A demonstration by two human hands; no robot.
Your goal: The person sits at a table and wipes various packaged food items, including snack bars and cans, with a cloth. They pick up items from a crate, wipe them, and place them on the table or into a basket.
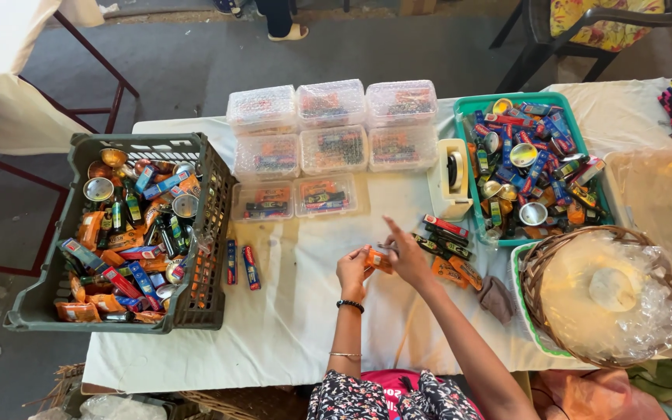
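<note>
At table centre: left hand [353, 268] and right hand [407, 255] pinch one orange packet [379, 260], right forefinger extended | eight clear lidded boxes [330, 103] | two tubes [241, 264]

Clear lidded boxes [328, 140] sit stacked mid-table, two red-and-blue tubes [241, 264] left, orange packets [454, 271] right.

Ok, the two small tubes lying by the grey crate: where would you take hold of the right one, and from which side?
Probably at the middle of the right tube, from straight above, fingers across its narrow width. It lies flat on the white tablecloth, long axis running away from the person, with a gap to the left tube and open cloth on its right.
</note>
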